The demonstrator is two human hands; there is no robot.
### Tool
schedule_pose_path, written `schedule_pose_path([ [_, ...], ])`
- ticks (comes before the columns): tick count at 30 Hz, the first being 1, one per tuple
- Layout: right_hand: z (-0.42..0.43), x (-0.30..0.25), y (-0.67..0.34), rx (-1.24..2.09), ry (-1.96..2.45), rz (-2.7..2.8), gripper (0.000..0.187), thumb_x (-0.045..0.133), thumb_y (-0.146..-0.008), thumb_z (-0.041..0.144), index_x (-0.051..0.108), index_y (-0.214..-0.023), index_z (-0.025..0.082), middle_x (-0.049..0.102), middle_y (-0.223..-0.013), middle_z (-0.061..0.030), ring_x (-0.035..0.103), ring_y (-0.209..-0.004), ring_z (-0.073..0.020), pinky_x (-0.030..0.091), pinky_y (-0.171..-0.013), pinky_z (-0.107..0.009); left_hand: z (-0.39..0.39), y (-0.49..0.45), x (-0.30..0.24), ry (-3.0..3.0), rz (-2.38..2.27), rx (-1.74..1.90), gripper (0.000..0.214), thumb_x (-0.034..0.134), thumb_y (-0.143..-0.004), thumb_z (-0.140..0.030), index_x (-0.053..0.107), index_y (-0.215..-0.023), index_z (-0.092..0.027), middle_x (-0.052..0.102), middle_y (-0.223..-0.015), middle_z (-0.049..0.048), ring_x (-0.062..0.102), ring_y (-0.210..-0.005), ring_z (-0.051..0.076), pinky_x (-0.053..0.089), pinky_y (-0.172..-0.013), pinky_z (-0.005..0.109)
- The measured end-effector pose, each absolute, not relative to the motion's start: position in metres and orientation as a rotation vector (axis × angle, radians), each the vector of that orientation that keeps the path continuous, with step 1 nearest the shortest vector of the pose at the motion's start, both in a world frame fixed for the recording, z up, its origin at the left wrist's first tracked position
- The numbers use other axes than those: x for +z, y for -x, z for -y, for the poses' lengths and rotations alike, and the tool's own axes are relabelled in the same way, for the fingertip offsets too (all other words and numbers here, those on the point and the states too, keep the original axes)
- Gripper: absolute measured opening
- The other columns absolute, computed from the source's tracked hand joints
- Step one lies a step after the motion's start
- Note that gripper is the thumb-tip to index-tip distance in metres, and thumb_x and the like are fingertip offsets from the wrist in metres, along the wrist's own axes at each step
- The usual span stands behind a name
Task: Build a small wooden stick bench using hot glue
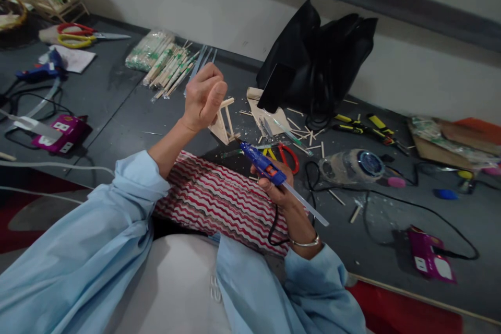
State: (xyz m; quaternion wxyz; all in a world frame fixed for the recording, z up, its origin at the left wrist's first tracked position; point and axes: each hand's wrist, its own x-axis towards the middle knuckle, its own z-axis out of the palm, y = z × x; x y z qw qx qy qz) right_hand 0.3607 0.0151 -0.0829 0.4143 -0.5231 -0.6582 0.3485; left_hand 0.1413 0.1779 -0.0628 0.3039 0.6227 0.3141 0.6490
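Observation:
My left hand is closed in a fist, thumb against the curled fingers; whatever it may hold is hidden. Just beside and partly behind it is a small frame of wooden sticks, with a flat triangular panel. My right hand grips a blue glue gun, a clear glue stick jutting from its rear. The gun's nozzle points up-left at the frame's lower corner, touching or very close to it. Under the gun lie scissors with red and yellow handles, partly covered.
Stick offcuts litter the table near a black bag and a dark phone. Bundled sticks lie behind my left hand. A plastic jar, pliers and a purple box with a cord are to the right. A striped cushion is before me.

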Motion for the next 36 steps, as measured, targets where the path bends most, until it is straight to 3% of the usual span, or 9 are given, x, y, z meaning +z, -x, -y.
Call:
schedule_pose_path([
  [9,-0.021,-0.084,-0.360,0.887,1.260,1.699,0.051,0.062,-0.078,0.076,0.069,-0.081,0.026,0.066,-0.077,-0.0040,0.064,-0.073,-0.0220,0.053,-0.070,-0.036,-0.175,-0.143,-0.059,-1.458,-0.924,1.642,0.051,0.062,-0.089,-0.058,0.048,-0.055,-0.024,0.051,-0.076,0.0067,0.061,-0.094,0.027,0.054,-0.082,0.042],
  [16,-0.021,-0.103,-0.367,1.087,1.227,1.537,0.051,0.068,-0.075,0.074,0.072,-0.086,0.024,0.072,-0.083,-0.0046,0.068,-0.076,-0.0213,0.056,-0.072,-0.035,-0.177,-0.140,-0.064,-1.695,-0.762,1.651,0.057,0.056,-0.089,-0.068,0.054,-0.055,-0.022,0.051,-0.077,0.0045,0.064,-0.089,0.021,0.054,-0.083,0.039],
  [23,-0.023,-0.104,-0.368,1.310,1.200,1.420,0.055,0.065,-0.077,0.076,0.073,-0.083,0.022,0.072,-0.079,-0.0035,0.065,-0.072,-0.0169,0.053,-0.067,-0.030,-0.179,-0.133,-0.065,-1.488,-0.850,1.445,0.045,0.065,-0.090,-0.047,0.051,-0.054,-0.023,0.055,-0.073,0.0048,0.068,-0.084,0.022,0.057,-0.078,0.038],
  [28,-0.025,-0.098,-0.367,1.415,1.174,1.373,0.055,0.065,-0.077,0.075,0.073,-0.084,0.021,0.071,-0.078,-0.0038,0.063,-0.069,-0.0152,0.051,-0.061,-0.028,-0.183,-0.130,-0.065,-1.517,-0.845,1.546,0.047,0.057,-0.091,-0.058,0.054,-0.060,-0.022,0.053,-0.074,0.0055,0.069,-0.082,0.025,0.057,-0.072,0.041],
  [36,-0.023,-0.096,-0.363,1.455,1.171,1.341,0.055,0.066,-0.076,0.075,0.072,-0.081,0.020,0.069,-0.075,-0.0036,0.059,-0.065,-0.0133,0.047,-0.056,-0.024,-0.185,-0.135,-0.066,-1.623,-0.699,1.532,0.055,0.059,-0.086,-0.067,0.056,-0.058,-0.020,0.051,-0.071,0.0046,0.066,-0.076,0.024,0.054,-0.075,0.042],
])
